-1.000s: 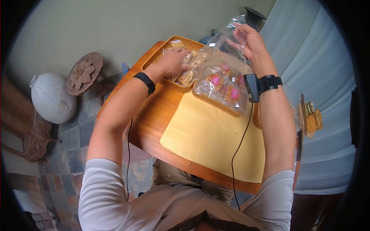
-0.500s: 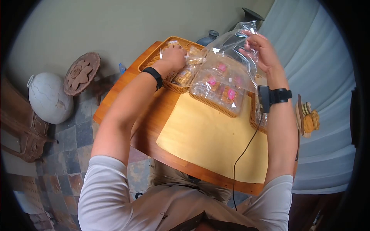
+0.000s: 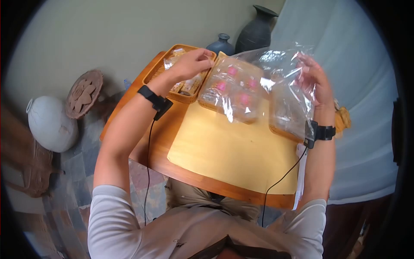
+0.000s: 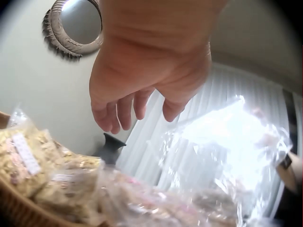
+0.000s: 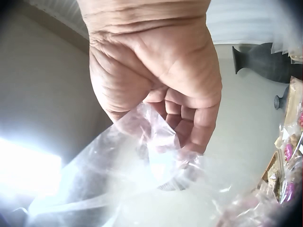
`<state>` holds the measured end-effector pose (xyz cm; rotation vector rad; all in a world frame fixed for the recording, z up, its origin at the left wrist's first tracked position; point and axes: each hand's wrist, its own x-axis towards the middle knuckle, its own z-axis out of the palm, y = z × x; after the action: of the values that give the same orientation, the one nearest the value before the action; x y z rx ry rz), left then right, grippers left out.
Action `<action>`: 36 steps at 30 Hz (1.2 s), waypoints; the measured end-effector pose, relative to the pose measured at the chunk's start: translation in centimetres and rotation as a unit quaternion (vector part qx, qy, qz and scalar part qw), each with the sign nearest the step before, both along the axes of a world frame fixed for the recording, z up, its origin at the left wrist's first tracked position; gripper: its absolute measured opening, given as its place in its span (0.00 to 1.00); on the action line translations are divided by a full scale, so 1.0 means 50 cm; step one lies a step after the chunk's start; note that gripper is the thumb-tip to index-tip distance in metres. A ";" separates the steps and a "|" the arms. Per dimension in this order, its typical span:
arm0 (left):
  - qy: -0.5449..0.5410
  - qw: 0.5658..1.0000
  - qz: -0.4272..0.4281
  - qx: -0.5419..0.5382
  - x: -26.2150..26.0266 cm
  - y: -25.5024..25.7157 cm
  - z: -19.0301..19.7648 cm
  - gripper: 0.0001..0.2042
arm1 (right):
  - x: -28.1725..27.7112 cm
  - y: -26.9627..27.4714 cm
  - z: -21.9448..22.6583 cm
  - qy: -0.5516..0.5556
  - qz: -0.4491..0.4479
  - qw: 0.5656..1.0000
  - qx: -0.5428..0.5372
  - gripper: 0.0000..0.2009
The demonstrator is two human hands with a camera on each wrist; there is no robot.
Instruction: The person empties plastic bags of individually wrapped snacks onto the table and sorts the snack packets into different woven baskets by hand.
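Observation:
My left hand (image 3: 189, 65) is raised over the right edge of the left wicker basket (image 3: 194, 98); the left wrist view shows the hand (image 4: 151, 71) with loosely bent fingers and nothing in them. Packets of pale snacks (image 4: 71, 189) lie in that basket. My right hand (image 3: 317, 80) grips a clear plastic bag (image 3: 280, 64) by its edge; in the right wrist view the hand (image 5: 156, 75) has its curled fingers at the film (image 5: 161, 137). The film spreads toward the middle basket of packets with pink centres (image 3: 245, 100), whose outlines show blurred.
A third basket (image 3: 284, 133) stands at the right of the wooden table (image 3: 207, 183), beside a yellow sheet (image 3: 224, 151). Dark vases (image 3: 254, 34) stand behind. A white pot (image 3: 51, 125) and a carved flower disc (image 3: 84, 94) are at the left. Cables hang from both wrists.
My left hand has risen from the packets in the left basket toward its right edge. My right hand has moved right and nearer, drawing the bag's edge with it. The head view has shifted.

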<state>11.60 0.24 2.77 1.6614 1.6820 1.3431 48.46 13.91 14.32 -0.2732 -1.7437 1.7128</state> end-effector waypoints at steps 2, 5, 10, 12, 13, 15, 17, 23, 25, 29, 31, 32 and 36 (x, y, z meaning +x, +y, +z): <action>-0.048 0.997 -0.063 -0.024 0.048 -0.016 0.067 0.27 | 0.033 -0.026 -0.016 0.013 0.065 0.996 -0.055 0.22; -0.049 0.983 -0.178 -0.009 0.139 -0.037 0.148 0.29 | 0.068 -0.076 -0.036 -0.029 0.077 0.995 -0.053 0.22; -0.028 0.948 -0.312 -0.048 0.281 0.004 0.191 0.27 | 0.091 -0.152 -0.053 -0.144 0.071 0.987 -0.016 0.20; -0.016 0.930 -0.362 -0.057 0.321 0.017 0.195 0.23 | 0.097 -0.155 -0.077 -0.187 0.098 0.977 0.002 0.19; -0.012 0.926 -0.374 -0.059 0.333 0.019 0.197 0.16 | 0.102 -0.163 -0.082 -0.179 0.093 0.979 -0.005 0.17; -0.003 0.930 -0.362 -0.066 0.345 0.018 0.196 0.13 | 0.116 -0.181 -0.083 -0.183 0.069 0.981 -0.002 0.17; -0.004 0.945 -0.318 -0.070 0.357 0.001 0.196 0.08 | 0.135 -0.197 -0.079 -0.210 0.035 0.977 0.013 0.17; 0.010 0.933 -0.343 -0.104 0.380 -0.012 0.186 0.10 | 0.170 -0.194 -0.107 -0.169 0.006 0.985 0.037 0.16; 0.013 0.945 -0.313 -0.093 0.385 -0.016 0.177 0.10 | 0.176 -0.185 -0.129 -0.165 -0.016 0.985 0.042 0.15; 0.037 0.970 -0.235 -0.055 0.384 -0.040 0.175 0.10 | 0.194 -0.201 -0.144 -0.156 -0.093 0.982 0.059 0.13; -0.008 0.966 -0.252 -0.051 0.403 -0.048 0.173 0.10 | 0.195 -0.202 -0.148 -0.153 -0.078 0.983 0.066 0.14; -0.057 0.962 -0.264 -0.044 0.412 -0.051 0.175 0.10 | 0.193 -0.202 -0.149 -0.153 -0.060 0.983 0.074 0.15; -0.003 0.963 -0.268 -0.041 0.435 -0.047 0.187 0.10 | 0.187 -0.208 -0.161 -0.175 -0.038 0.977 0.112 0.16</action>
<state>33.33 -2.12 12.14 1.8769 1.1399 0.9953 57.81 3.54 6.26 -0.5607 -2.1304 1.4607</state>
